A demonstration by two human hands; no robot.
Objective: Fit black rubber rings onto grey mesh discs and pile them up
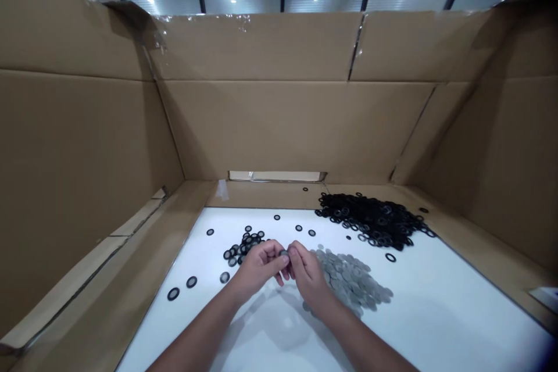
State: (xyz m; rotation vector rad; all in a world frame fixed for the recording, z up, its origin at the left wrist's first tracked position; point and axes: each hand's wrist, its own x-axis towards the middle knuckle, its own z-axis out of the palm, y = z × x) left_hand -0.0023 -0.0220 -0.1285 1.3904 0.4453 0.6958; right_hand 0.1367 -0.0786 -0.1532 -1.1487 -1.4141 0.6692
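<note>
My left hand [264, 264] and my right hand [308, 273] meet above the white board, fingertips together. Between them is a small black ring [284, 253] with a grey middle, mostly covered by the fingers. The left thumb and fingers pinch it, and the right thumb and forefinger close at its right edge. Behind and partly under my right hand lies a heap of thin grey discs [353, 280]. To the left of my left hand is a cluster of black rings with grey discs in them [244, 247].
A large heap of black rings [375, 221] lies at the back right, with a few strays around it. More filled rings [192, 282] are scattered on the left of the white board [174, 340]. Tall cardboard walls [270, 128] enclose the board at the back and sides.
</note>
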